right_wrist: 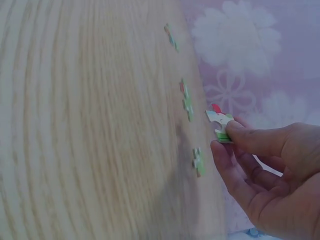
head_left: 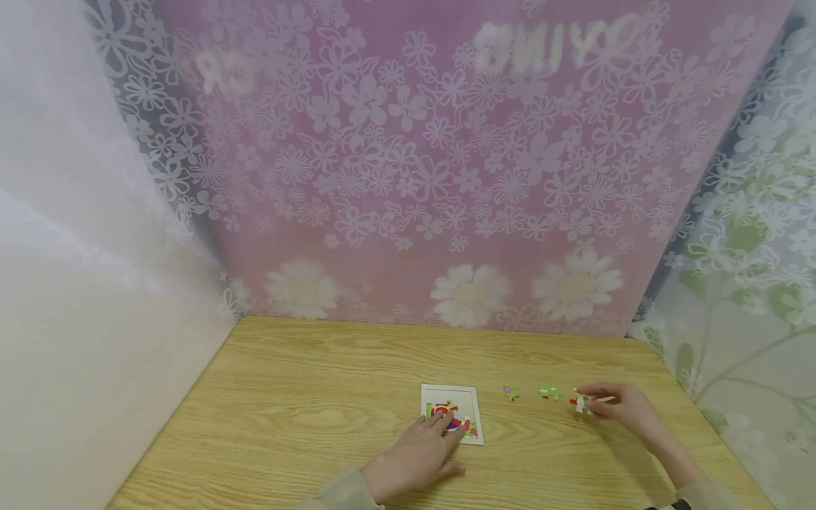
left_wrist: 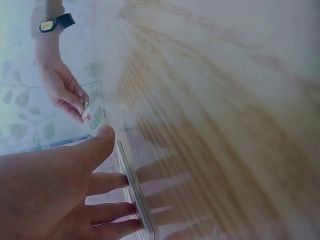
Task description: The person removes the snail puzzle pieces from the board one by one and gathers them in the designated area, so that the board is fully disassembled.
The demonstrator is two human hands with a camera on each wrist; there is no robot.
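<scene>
A white-framed puzzle board lies on the table, its lower part filled with colourful pieces. The left hand rests on it with fingers spread and straight; in the left wrist view the fingertips of the left hand touch the frame's surface. To the right, the right hand pinches a white, green and red piece; the right wrist view shows this piece between thumb and fingers of the right hand, raised off the table.
Loose pieces lie in a row between the board and the right hand: one with a purple flower, one green and white. In the right wrist view another green piece lies nearest the right hand. A flowered curtain stands behind the wooden table.
</scene>
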